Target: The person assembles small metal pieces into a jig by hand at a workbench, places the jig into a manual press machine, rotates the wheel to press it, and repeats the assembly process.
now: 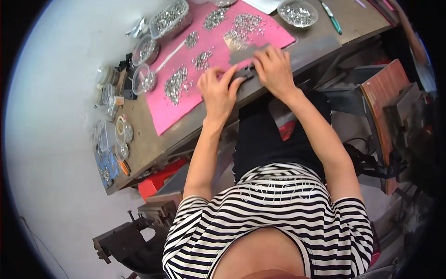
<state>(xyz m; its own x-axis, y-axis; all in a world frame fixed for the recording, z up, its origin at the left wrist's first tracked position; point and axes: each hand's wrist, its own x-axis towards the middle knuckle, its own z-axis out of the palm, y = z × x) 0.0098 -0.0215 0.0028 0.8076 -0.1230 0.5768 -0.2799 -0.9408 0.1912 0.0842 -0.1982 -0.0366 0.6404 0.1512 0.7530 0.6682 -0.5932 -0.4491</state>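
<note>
At the near edge of the workbench, a small dark metal block with notches (245,73) lies between my hands. My left hand (217,92) is closed on the block's left end, thumb and fingers pinching it. My right hand (275,72) is at the other end, its fingers bent together over the block's far side; what its fingertips hold is hidden and slightly blurred. Just beyond the hands, a pink cloth (160,114) carries several piles of small silver metal pieces (175,86). A flat grey plate (241,56) lies beside my right fingertips.
Clear tubs of silver pieces (170,21) stand along the bench's back left. A round bowl (297,15) of pieces and a green-handled tool (335,25) are at the far right. A wooden board (385,88) and a dark clamp-like metal frame (125,242) flank me below bench height.
</note>
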